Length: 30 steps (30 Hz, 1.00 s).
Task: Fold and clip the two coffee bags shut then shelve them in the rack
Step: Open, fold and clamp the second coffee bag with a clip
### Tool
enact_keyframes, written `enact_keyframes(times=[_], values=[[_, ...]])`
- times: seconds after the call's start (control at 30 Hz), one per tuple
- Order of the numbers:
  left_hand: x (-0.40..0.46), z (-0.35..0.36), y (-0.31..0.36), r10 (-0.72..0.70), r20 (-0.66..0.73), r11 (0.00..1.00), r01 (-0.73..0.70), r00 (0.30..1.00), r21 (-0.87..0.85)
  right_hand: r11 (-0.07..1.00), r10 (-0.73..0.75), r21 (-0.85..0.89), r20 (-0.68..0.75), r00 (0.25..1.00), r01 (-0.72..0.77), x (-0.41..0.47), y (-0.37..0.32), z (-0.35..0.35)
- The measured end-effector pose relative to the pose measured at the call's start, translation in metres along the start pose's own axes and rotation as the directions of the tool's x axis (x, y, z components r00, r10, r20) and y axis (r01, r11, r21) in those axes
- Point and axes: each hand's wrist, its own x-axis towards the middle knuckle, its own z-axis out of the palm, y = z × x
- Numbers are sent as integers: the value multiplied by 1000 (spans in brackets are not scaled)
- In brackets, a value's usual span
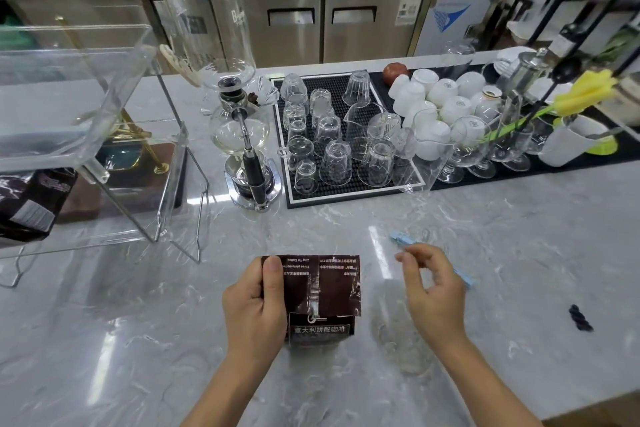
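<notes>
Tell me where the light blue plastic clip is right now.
In the head view, the light blue plastic clip lies on the marble counter, right of the dark brown coffee bag, partly hidden behind the right hand.

Dark brown coffee bag (white lettering); pale blue clip; grey-veined white marble counter; black mat.
</notes>
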Motion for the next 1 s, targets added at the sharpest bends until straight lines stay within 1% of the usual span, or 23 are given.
enact_keyframes(times=[0.07, 0.13, 0.2, 0.3, 0.43, 0.53, 0.67, 0.83, 1.0], values=[[0, 0, 0, -5, -1, 1000, 5, 1000, -8, 992, 23, -119, -81, 996, -32, 7, 16, -12], [0, 1, 0, -1, 2, 1000, 1, 1000, -8, 957, -40, -290, -113, 993, 6, 14, 32, -22], [-1, 1, 0, -2, 4, 1000, 2, 1000, -9, 904, -135, -419, -79, 988, 90, 17, 45, -28], [-2, 1, -1, -13, 5, 1000, 13, 1000, -4, 846, -165, -515, -7, 986, 138, 19, 58, -33], [-2, 0, -3, -14, 7, 1000, 14, 1000, 6, 832, -120, -538, 60, 991, 134, 18, 68, -35], [-2, 0, -1, -7, 12, 1000, 7, 1000, 8, 843, -77, -532, 27, 997, 79, 19, 70, -34], [-3, -1, -1, -12, 18, 1000, 12, 1000, 4, 831, -44, -555, -11, 999, 31, 21, 69, -33], [-4, -1, -2, -13, 23, 1000, 14, 1000, -12, 837, -16, -547, -17, 1000, 4, 24, 70, -32], [-5, -2, -1, -13, 32, 1000, 13, 999, -6, 860, 66, -507, -2, 998, -58, 27, 68, -32]])
